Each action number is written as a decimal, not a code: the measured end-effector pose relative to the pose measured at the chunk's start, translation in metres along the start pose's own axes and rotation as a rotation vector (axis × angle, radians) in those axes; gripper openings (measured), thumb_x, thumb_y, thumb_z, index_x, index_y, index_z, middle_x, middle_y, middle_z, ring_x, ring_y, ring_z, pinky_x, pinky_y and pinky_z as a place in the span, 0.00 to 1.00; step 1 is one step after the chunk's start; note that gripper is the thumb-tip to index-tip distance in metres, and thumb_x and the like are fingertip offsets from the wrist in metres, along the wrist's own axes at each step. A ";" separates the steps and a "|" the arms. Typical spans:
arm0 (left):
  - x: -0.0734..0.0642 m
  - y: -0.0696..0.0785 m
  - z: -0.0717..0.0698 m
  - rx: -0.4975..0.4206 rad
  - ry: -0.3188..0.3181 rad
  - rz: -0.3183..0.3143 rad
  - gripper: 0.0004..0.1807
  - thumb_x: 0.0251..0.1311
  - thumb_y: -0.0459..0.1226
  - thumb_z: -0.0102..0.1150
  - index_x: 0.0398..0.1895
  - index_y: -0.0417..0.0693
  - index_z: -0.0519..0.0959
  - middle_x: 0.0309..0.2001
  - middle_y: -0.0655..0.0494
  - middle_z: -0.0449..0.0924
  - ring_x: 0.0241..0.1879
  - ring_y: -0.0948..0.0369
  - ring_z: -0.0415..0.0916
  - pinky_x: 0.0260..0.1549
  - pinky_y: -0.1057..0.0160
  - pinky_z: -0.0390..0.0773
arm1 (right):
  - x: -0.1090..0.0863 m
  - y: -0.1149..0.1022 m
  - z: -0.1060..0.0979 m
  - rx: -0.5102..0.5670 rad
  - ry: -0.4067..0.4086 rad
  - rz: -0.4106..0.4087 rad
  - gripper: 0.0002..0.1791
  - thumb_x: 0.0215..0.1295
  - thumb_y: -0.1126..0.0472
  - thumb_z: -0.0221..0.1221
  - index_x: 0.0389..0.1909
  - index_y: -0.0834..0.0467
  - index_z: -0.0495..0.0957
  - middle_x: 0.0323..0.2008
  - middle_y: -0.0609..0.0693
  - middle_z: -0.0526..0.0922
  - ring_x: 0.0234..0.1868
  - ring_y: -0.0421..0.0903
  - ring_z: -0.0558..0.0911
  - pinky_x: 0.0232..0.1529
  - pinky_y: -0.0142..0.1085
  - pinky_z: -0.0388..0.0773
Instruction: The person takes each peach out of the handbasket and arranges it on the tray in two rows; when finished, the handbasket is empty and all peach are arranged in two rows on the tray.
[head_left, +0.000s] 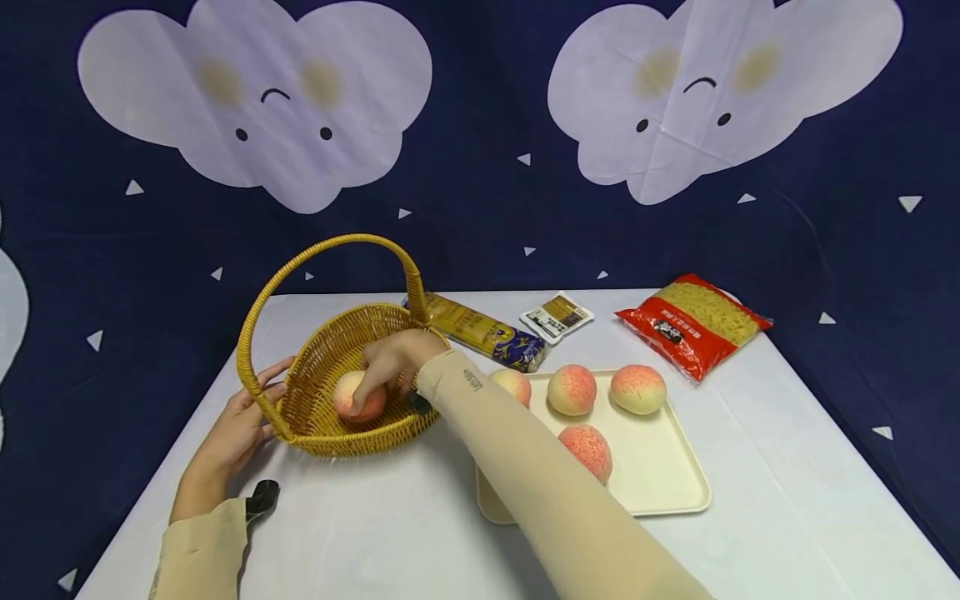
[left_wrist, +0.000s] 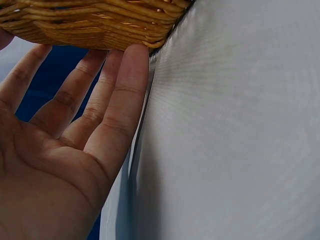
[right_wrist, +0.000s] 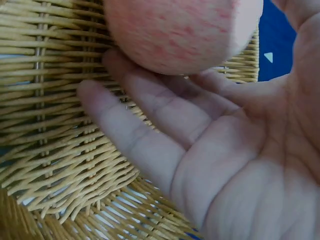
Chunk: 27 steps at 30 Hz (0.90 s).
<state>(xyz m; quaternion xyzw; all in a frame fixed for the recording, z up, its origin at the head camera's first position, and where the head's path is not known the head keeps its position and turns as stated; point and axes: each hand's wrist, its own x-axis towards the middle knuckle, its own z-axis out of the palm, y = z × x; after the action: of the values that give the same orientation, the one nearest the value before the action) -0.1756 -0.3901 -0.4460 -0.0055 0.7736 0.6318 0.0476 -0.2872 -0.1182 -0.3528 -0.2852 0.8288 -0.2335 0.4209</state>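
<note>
A yellow wicker basket (head_left: pixel 352 444) with a tall arched handle stands at the left of the table. Inside it, my right hand (head_left: pixel 402 357) holds a pink and cream peach (head_left: pixel 347 390), thumb on the near side. In the right wrist view the peach (right_wrist: pixel 175 35) lies against the fingers, just over the woven basket floor (right_wrist: pixel 45 110). My left hand (head_left: pixel 234 437) rests at the basket's left side. Seen from the left wrist, its straight fingertips touch the underside of the woven wall (left_wrist: pixel 95 25).
Several peaches, such as one (head_left: pixel 637 389) at the back right, lie on a cream tray (head_left: pixel 660 475) partly behind the right forearm. Behind are a long pasta packet (head_left: pixel 480 329), a small white packet (head_left: pixel 557 317) and a red pasta bag (head_left: pixel 693 325).
</note>
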 end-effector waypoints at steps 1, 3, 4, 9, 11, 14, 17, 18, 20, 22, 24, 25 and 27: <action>0.000 0.000 0.000 -0.005 -0.001 0.003 0.33 0.84 0.49 0.50 0.87 0.64 0.58 0.63 0.80 0.69 0.57 0.78 0.74 0.46 0.68 0.84 | 0.000 0.001 0.000 0.032 0.000 -0.009 0.33 0.62 0.46 0.74 0.62 0.57 0.74 0.52 0.47 0.77 0.50 0.44 0.81 0.52 0.39 0.87; 0.000 0.000 0.000 -0.019 -0.003 0.011 0.32 0.84 0.48 0.50 0.87 0.63 0.58 0.62 0.80 0.70 0.56 0.78 0.75 0.46 0.68 0.85 | 0.000 0.002 -0.001 0.078 0.007 -0.027 0.40 0.62 0.49 0.73 0.71 0.59 0.69 0.57 0.49 0.77 0.52 0.45 0.81 0.56 0.42 0.87; 0.000 0.000 0.000 -0.022 -0.003 0.013 0.32 0.84 0.47 0.50 0.87 0.63 0.58 0.61 0.80 0.71 0.56 0.78 0.76 0.45 0.67 0.85 | 0.000 0.003 -0.001 0.097 0.015 -0.035 0.43 0.62 0.50 0.72 0.74 0.58 0.66 0.60 0.50 0.76 0.53 0.44 0.81 0.56 0.43 0.87; -0.001 -0.001 0.000 -0.035 -0.006 0.019 0.32 0.84 0.47 0.50 0.87 0.63 0.59 0.59 0.80 0.74 0.54 0.77 0.77 0.44 0.67 0.86 | -0.004 0.008 -0.008 0.103 0.091 -0.097 0.46 0.63 0.50 0.71 0.78 0.57 0.62 0.68 0.51 0.71 0.57 0.43 0.79 0.56 0.46 0.88; -0.001 0.000 0.000 -0.036 -0.007 0.023 0.32 0.84 0.46 0.50 0.86 0.63 0.59 0.59 0.80 0.75 0.54 0.77 0.77 0.44 0.67 0.86 | -0.008 0.010 -0.013 0.100 0.116 -0.125 0.46 0.63 0.50 0.71 0.78 0.56 0.62 0.68 0.51 0.71 0.58 0.44 0.79 0.56 0.47 0.88; -0.001 -0.001 -0.001 -0.048 -0.007 0.028 0.31 0.84 0.46 0.50 0.86 0.63 0.60 0.58 0.79 0.77 0.53 0.77 0.78 0.44 0.67 0.86 | -0.015 0.013 -0.021 0.096 0.141 -0.178 0.45 0.65 0.50 0.70 0.79 0.56 0.62 0.67 0.52 0.72 0.58 0.45 0.80 0.57 0.49 0.87; -0.001 -0.001 -0.002 -0.062 -0.012 0.032 0.31 0.84 0.45 0.51 0.86 0.63 0.61 0.58 0.79 0.77 0.53 0.76 0.78 0.43 0.67 0.86 | -0.024 0.018 -0.030 0.065 0.169 -0.219 0.45 0.65 0.50 0.69 0.79 0.56 0.63 0.65 0.52 0.74 0.56 0.45 0.81 0.57 0.48 0.88; -0.001 -0.001 -0.002 -0.067 -0.013 0.031 0.31 0.84 0.45 0.51 0.86 0.63 0.61 0.58 0.78 0.77 0.53 0.76 0.79 0.43 0.66 0.86 | -0.027 0.020 -0.033 0.055 0.178 -0.232 0.44 0.65 0.49 0.69 0.79 0.56 0.63 0.64 0.52 0.75 0.55 0.45 0.82 0.56 0.48 0.88; -0.001 -0.001 -0.002 -0.067 -0.012 0.030 0.31 0.84 0.45 0.51 0.86 0.63 0.61 0.57 0.78 0.77 0.52 0.76 0.78 0.43 0.67 0.86 | -0.035 0.025 -0.038 0.042 0.196 -0.256 0.44 0.64 0.49 0.69 0.79 0.56 0.65 0.62 0.52 0.78 0.51 0.45 0.82 0.53 0.47 0.88; 0.000 -0.001 -0.002 -0.061 -0.010 0.029 0.31 0.84 0.45 0.51 0.86 0.63 0.61 0.57 0.78 0.77 0.53 0.76 0.78 0.44 0.67 0.86 | -0.042 0.030 -0.044 0.038 0.204 -0.283 0.42 0.64 0.50 0.69 0.77 0.56 0.67 0.59 0.52 0.80 0.47 0.46 0.82 0.49 0.46 0.86; 0.000 0.000 -0.002 -0.057 -0.009 0.027 0.31 0.84 0.46 0.51 0.86 0.63 0.60 0.57 0.78 0.77 0.53 0.76 0.77 0.44 0.67 0.85 | -0.050 0.036 -0.048 0.040 0.211 -0.312 0.39 0.64 0.50 0.68 0.75 0.56 0.69 0.56 0.53 0.81 0.44 0.48 0.82 0.44 0.44 0.84; 0.000 -0.001 -0.003 -0.055 -0.009 0.027 0.31 0.84 0.46 0.51 0.86 0.63 0.60 0.57 0.78 0.77 0.54 0.77 0.77 0.44 0.67 0.85 | -0.055 0.038 -0.051 0.040 0.215 -0.322 0.39 0.64 0.50 0.69 0.74 0.55 0.70 0.55 0.53 0.81 0.44 0.48 0.81 0.42 0.42 0.82; 0.000 -0.001 -0.003 -0.053 -0.009 0.027 0.31 0.84 0.46 0.51 0.86 0.63 0.60 0.57 0.79 0.77 0.54 0.77 0.77 0.44 0.67 0.85 | -0.063 0.043 -0.055 0.037 0.222 -0.336 0.37 0.64 0.50 0.69 0.73 0.55 0.71 0.54 0.53 0.81 0.42 0.47 0.80 0.39 0.39 0.80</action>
<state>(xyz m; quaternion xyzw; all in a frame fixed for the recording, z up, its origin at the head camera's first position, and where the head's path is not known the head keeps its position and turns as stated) -0.1761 -0.3931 -0.4464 0.0064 0.7564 0.6527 0.0424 -0.3146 -0.0367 -0.3142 -0.3842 0.8064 -0.3458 0.2872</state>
